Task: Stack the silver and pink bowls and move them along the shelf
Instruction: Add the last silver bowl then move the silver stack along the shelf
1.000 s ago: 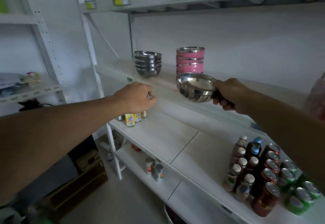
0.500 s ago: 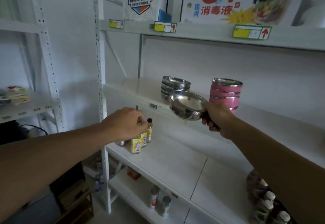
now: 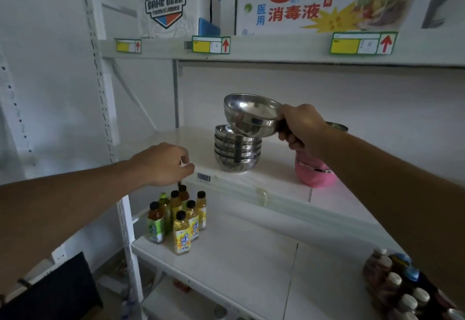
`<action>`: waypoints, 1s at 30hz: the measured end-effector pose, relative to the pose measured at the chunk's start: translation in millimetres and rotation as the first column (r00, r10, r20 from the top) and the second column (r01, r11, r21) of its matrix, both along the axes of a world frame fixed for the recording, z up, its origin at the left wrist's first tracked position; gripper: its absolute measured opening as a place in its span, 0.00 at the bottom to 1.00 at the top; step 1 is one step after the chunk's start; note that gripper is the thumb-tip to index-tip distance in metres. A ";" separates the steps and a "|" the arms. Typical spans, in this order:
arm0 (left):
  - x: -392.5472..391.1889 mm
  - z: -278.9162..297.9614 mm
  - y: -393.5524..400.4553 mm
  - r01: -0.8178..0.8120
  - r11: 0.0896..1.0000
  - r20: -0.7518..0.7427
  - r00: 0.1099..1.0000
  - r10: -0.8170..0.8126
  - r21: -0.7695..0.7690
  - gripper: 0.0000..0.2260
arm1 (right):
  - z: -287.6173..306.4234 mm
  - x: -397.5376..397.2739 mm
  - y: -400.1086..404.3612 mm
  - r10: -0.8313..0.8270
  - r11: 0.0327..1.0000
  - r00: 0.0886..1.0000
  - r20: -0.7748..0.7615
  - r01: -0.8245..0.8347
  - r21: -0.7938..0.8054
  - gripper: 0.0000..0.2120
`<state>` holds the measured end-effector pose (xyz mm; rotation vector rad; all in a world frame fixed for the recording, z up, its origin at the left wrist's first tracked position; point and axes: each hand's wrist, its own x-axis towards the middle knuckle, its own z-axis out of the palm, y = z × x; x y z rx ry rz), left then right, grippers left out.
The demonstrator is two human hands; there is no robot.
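Right hand [image 3: 303, 128]: fingers clamped on rim of single silver bowl [image 3: 251, 116], tilted, held above silver bowl stack [image 3: 236, 152] on shelf [image 3: 276, 189]. Pink bowl stack [image 3: 315, 175] at stack's 3 o'clock, partly hidden by forearm. Left hand [image 3: 164, 163]: fingers curled together, empty, at shelf edge, 8 o'clock from stack; bottles [image 3: 180, 216] beneath.

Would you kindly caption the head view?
Right hand holds a silver bowl tilted above the silver stack; pink bowls beside.
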<state>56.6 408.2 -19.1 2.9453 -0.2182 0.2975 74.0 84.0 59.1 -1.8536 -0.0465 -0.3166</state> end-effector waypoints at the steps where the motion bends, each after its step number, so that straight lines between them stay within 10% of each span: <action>1: 8.4 4.0 2.0 0.006 1.000 0.004 1.000 -0.006 0.010 0.18 | 3.5 6.9 0.1 0.012 1.000 1.000 0.006 -0.012 -0.015 0.17; 30: 211.5 -15.7 44.3 0.295 0.946 0.004 0.955 -0.297 -0.136 0.21 | -29.8 118.8 41.4 -0.244 0.945 0.954 -0.176 0.193 -0.266 0.10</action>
